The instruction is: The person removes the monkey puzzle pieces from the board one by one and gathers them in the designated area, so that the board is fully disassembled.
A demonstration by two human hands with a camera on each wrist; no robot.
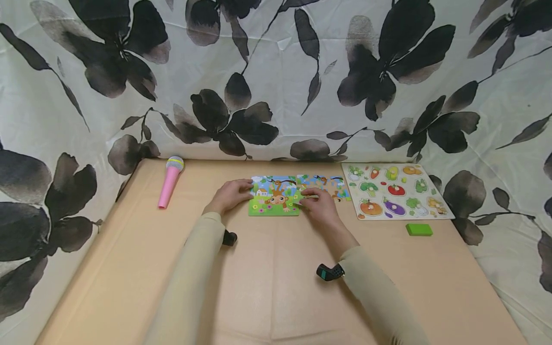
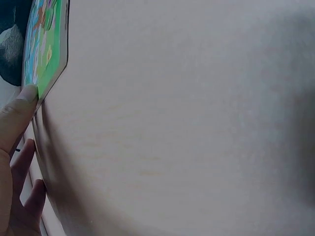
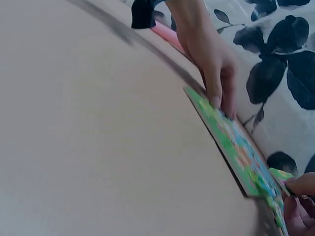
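Note:
A monkey jigsaw puzzle (image 1: pixel 272 208) with a green lower edge lies on the table in front of me. My left hand (image 1: pixel 228 195) rests at its left edge; in the left wrist view the thumb (image 2: pixel 28 94) presses on a corner, the other fingers loosely spread. At the puzzle's right side, my right hand (image 1: pixel 321 206) pinches a small green puzzle piece (image 3: pixel 279 173) between thumb and finger, raised above the board in the right wrist view. Just behind the right hand lies a second colourful picture panel (image 1: pixel 316 179), partly covered by that hand.
A white board of vegetable pictures (image 1: pixel 401 201) lies to the right, against the second panel. In front of it sits a green block (image 1: pixel 419 230). A pink toy microphone (image 1: pixel 169 184) lies at the far left. Flowered cloth (image 1: pixel 284 62) rises behind the table.

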